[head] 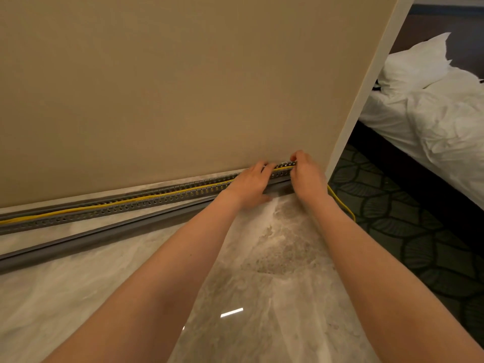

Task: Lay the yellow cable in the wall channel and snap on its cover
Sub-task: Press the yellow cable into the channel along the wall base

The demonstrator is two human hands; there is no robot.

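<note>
A grey slotted wall channel (146, 199) runs along the foot of the beige wall, from the left edge to the wall's corner. The yellow cable (125, 201) lies inside it along its length and trails out past the corner onto the carpet. The grey cover strip (104, 235) lies on the marble floor, parallel to the channel and just in front of it. My left hand (250, 186) rests on the channel near its right end, fingers over the cable. My right hand (305, 174) has its curled fingers on the cable at the channel's right end.
The beige wall (183, 87) ends in a white corner trim (366, 82) on the right. Beyond it lie dark patterned carpet (408, 218) and a bed with rumpled white bedding (440, 108). Glossy marble floor (275, 271) spreads below my arms.
</note>
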